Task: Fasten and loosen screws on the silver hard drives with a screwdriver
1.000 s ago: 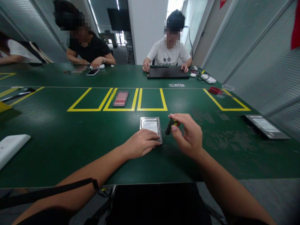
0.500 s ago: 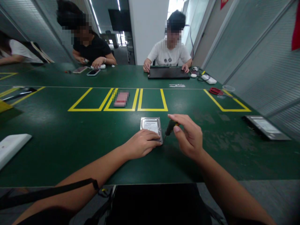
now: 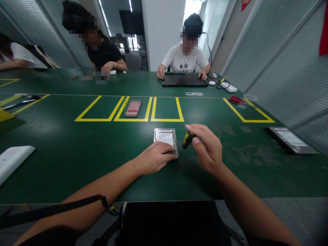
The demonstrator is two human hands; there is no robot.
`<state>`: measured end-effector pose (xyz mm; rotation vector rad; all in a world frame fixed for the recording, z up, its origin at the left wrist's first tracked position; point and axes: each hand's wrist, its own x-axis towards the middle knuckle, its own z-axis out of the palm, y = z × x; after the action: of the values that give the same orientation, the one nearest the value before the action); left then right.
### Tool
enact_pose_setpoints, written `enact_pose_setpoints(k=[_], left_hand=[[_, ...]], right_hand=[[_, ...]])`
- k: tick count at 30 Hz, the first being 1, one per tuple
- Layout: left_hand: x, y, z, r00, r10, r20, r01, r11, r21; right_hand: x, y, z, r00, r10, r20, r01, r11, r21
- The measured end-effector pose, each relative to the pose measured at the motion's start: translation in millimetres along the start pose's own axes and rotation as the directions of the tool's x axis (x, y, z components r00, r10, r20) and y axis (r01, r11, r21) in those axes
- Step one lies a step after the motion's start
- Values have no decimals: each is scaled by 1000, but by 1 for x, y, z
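Observation:
A silver hard drive (image 3: pixel 164 136) with a white label lies flat on the green table (image 3: pixel 107 147). My left hand (image 3: pixel 155 156) is laid over its near half, fingers closed across it and holding it down. At the near right corner of the drive stands a tilted screwdriver (image 3: pixel 188 140) with a black and yellow handle. The thumb and fingers of my right hand (image 3: pixel 208 147) are around the top of that handle. The screwdriver's thin shaft slopes down to the corner, where the tip is too small to make out.
A second drive-like unit (image 3: pixel 292 140) lies at the right edge. On the left is a white device (image 3: pixel 12 160). Yellow tape outlines (image 3: pixel 166 120) cross the table, one around a pink item (image 3: pixel 133 108). Across the table, a person (image 3: pixel 184 56) holds a black panel (image 3: pixel 184 80).
The screwdriver handle has turned, with more yellow showing, and my right hand has shifted slightly. My left hand and the hard drive stay put. The person at the far left leans differently.

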<state>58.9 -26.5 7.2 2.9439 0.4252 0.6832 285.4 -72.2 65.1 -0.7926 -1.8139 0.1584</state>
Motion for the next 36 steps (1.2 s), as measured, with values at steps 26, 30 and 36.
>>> enact_pose_setpoints(k=[26,30,36], left_hand=[[1,2,-2,1000,-17,17,17,1000,0],[1,1,-1,1000,-8,7,8,1000,9],[0,2,-2,1000,-9,11,9,1000,5]], right_hand=[[0,2,2,999,44,-2,-44,999,20],[-1,3,2,998,65,7,-65,998,16],[-4,6,3,995,92,26,-93,995,32]])
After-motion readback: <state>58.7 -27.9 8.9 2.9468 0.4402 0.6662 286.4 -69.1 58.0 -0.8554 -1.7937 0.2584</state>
